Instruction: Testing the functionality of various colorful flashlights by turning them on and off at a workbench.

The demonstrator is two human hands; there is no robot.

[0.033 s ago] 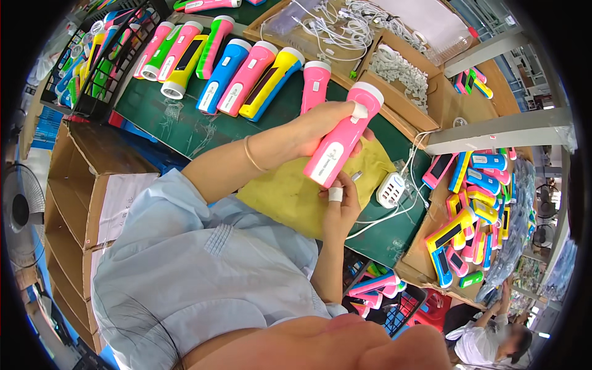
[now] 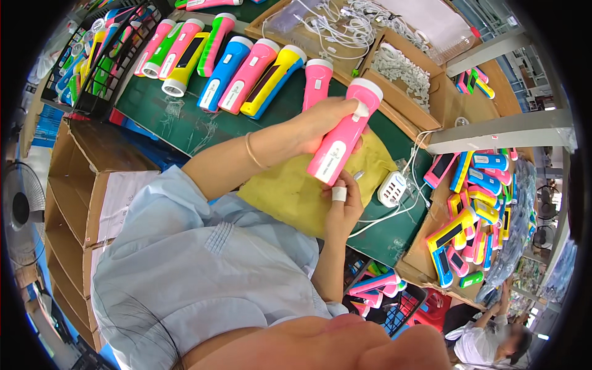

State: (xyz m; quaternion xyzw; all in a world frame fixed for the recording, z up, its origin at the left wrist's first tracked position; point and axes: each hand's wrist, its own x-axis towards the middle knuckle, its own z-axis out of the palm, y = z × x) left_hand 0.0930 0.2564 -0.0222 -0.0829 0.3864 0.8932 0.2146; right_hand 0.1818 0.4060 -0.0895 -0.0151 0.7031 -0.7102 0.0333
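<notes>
My left hand (image 2: 330, 126) is wrapped round a pink flashlight (image 2: 336, 150) with a white rim, its thumb, with white tape on it, lying on the upper side. The flashlight is tilted, head end away from me, above a yellow cloth (image 2: 277, 200) on the green table. At its tail end my right hand (image 2: 346, 206) is closed, with white tape round one finger. What those fingers pinch is hidden. Beside them a small silver plug-like piece (image 2: 358, 175) shows. Just behind the held flashlight lies another pink flashlight (image 2: 317, 83).
A row of coloured flashlights (image 2: 256, 74) lies along the far side. A white multi-port USB charger (image 2: 391, 189) with cables sits right of the cloth. Cardboard boxes (image 2: 441, 102) hold cables and small white parts. More flashlights (image 2: 468, 216) pile up at right; a black crate (image 2: 86, 92) stands far left.
The flashlight has turned slightly more upright in my left hand, its tail end shifting a little to the right. My right hand stays at the tail.
</notes>
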